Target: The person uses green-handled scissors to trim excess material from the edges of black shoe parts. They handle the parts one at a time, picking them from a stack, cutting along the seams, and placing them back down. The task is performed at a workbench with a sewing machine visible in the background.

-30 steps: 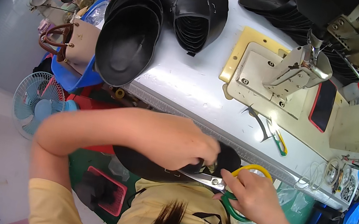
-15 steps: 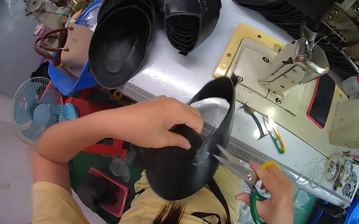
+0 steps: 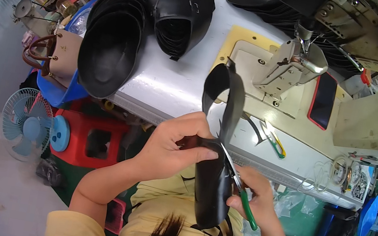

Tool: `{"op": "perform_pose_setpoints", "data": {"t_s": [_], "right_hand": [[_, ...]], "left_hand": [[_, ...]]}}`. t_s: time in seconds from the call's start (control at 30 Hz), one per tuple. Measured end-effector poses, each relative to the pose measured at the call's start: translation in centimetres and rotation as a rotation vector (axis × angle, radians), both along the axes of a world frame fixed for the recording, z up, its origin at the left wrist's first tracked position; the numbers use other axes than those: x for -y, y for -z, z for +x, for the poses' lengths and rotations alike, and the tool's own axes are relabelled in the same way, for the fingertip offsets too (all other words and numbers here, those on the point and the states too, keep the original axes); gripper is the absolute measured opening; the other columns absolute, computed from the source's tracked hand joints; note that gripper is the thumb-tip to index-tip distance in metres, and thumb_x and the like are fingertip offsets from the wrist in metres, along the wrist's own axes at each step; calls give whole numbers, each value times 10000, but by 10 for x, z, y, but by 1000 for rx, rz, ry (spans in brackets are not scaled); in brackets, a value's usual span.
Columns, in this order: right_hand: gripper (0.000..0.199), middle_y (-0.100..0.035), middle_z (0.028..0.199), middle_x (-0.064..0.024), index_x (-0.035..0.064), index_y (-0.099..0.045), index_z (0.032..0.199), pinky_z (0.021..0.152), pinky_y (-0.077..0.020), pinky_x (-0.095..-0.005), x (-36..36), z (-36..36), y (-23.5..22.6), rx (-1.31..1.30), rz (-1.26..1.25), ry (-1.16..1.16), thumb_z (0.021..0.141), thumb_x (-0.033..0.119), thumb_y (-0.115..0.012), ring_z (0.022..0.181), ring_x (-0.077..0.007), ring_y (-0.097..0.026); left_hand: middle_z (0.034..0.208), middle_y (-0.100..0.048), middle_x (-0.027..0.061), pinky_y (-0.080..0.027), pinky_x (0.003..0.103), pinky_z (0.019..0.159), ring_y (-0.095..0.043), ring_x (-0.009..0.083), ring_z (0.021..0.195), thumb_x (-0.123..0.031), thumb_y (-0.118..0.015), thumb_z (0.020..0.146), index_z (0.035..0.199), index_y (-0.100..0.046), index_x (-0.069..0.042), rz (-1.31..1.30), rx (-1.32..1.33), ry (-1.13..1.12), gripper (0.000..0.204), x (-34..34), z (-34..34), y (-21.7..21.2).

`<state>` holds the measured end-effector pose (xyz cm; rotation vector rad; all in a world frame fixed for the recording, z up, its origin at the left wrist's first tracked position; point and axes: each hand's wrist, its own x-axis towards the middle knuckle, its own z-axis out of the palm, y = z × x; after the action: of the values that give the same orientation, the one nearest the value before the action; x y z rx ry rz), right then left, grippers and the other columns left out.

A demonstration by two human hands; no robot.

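Observation:
A black leather shoe upper [image 3: 210,200] hangs upright in front of my body, its open strap loop rising above my hands. My left hand [image 3: 172,140] pinches the upper's edge near its middle between thumb and fingers. On the other side, my right hand [image 3: 257,190] grips scissors with green handles [image 3: 247,210]. Their blades lie close along the upper's edge, just beside my left thumb. Whether the tips are cutting anything cannot be made out. Some of my right fingers are hidden behind the scissors and the upper.
A sewing machine [image 3: 293,68] stands on the white table with a phone [image 3: 322,101] and thread snips [image 3: 274,140]. Stacked black uppers [image 3: 107,63] lie at left, another bundle [image 3: 184,3] beside them. A handbag [image 3: 65,58], blue fan [image 3: 28,127] and red stool [image 3: 76,141] are off the left end.
The upper has turned to a narrower, more upright pose. My right hand has brought the scissors left against its edge, and the blades have come closer together. The view has shifted slightly.

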<state>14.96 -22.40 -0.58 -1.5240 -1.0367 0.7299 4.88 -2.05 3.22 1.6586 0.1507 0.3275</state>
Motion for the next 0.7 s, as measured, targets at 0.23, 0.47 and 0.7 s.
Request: {"op": "perform_pose_setpoints", "data": {"t_s": [0.23,0.47,0.7], "right_hand": [[649,-522,781,-88,2,-518,1176,634,-407,-270,-1,-7,17,15,41,76,694,387,-720,683,-194,-499],[628,-507,754,-75,14,-519,1178,585,-392,-257,0,-8,8,144,-47,113,707,384,-709,648,-182,-482],[620,-511,744,-73,11,-523,1172,582,-385,-244,1,-17,20,-59,-15,90,727,407,-695,640,-164,-481]], "left_hand": [[742,-446,-4,-310,181,538,-401,36,629,35,-651,729,724,-538,-6,-1,-116,-42,121,7,4,-7],[740,-454,-10,-312,181,530,-401,33,612,15,-651,734,722,-531,-11,-27,-61,-57,124,9,6,4],[744,-454,-11,-324,183,554,-407,36,628,18,-654,737,737,-525,-14,-93,-84,-102,134,13,5,14]]}}
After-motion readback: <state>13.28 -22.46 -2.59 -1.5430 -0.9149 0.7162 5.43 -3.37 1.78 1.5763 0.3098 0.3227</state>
